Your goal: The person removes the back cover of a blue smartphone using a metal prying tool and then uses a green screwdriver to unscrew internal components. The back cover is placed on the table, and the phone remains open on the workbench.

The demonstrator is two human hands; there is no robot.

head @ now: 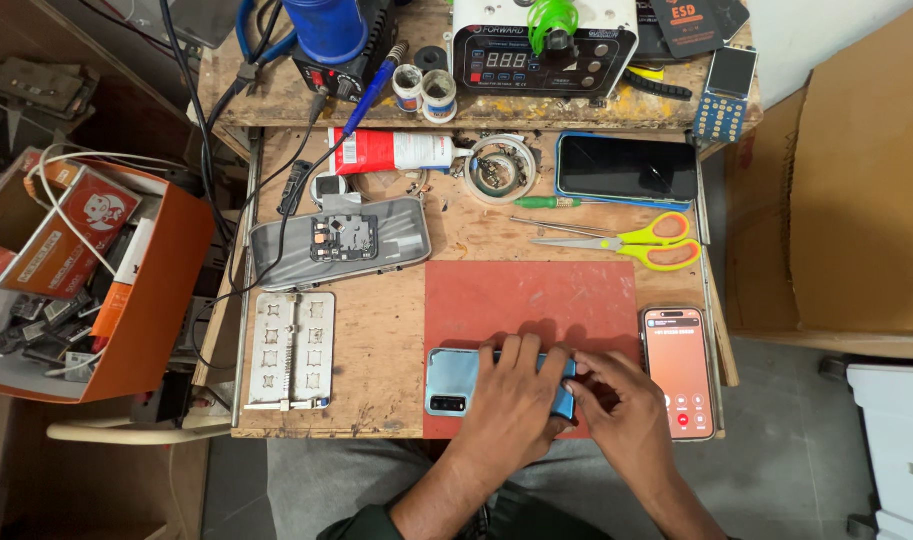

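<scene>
Workbench (376, 360) first: scarred wood spreading out ahead of both my hands. Far off to the left of my left hand sits an orange box (146, 300) stuffed with small cartons and cables. Under my hands lies a red mat (536, 295), and on its near edge is the light blue phone (451, 378), face down, camera end poking out to the left of my left hand. My left hand (511, 395) is spread flat over the phone's middle, pressing on its back. My right hand (624, 400) meets it at the phone's right end, fingertips pinching that edge, so the two hands are close together, both on the phone. Just right of my right hand a second phone (679, 372) lies screen up, lit orange-red. Ahead and left of my left hand I see a grey phone shell (341, 243) with its insides exposed, and nearer, a metal jig plate (291, 350). Ahead of my right hand lies a dark phone (626, 168), then yellow scissors (646, 240), then a red-and-white tube (391, 150) further left.
</scene>
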